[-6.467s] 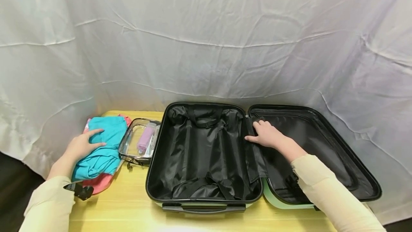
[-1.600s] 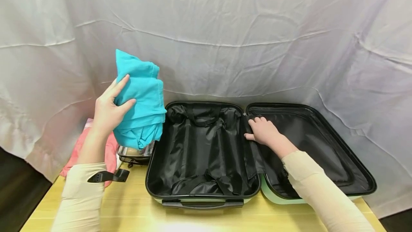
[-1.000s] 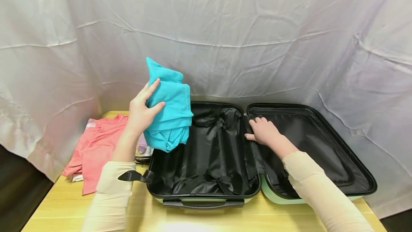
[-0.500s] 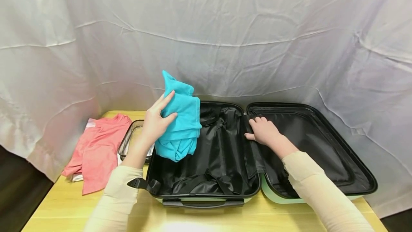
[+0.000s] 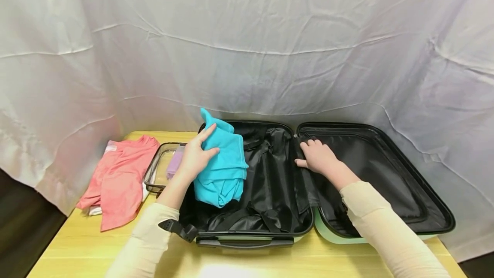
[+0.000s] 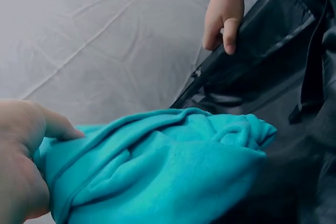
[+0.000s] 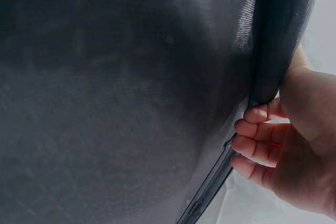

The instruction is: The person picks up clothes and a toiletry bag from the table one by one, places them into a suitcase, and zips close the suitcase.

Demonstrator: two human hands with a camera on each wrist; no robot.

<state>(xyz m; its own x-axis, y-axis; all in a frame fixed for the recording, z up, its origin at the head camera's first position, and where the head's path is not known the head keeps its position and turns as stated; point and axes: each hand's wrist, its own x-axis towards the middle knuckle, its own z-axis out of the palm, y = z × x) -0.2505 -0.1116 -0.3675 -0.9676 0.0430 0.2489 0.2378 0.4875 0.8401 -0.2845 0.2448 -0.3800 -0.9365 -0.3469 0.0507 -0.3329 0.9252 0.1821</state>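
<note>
My left hand (image 5: 196, 157) grips a folded turquoise garment (image 5: 224, 167), its thumb and a finger spread over the near side. The garment hangs upright over the left part of the open suitcase (image 5: 266, 179), and how close its lower end comes to the black lining cannot be told. At the hinge side my right hand (image 5: 318, 158) holds the black fabric flap (image 5: 305, 183) between the suitcase's two halves. Curled fingertips (image 7: 253, 148) lie against the flap's edge in the right wrist view; the thumb is hidden there.
A pink shirt (image 5: 121, 179) lies on the wooden table (image 5: 85, 243) at the left, over something white. Beside it stands a clear, black-edged pouch (image 5: 154, 170) holding a purple item (image 5: 175, 162), partly behind my left arm. The suitcase's other half (image 5: 370, 179) lies flat at right.
My left hand has lifted the turquoise garment off the pink shirt, carried it right and lowered it over the suitcase. The right hand stays at the flap.
</note>
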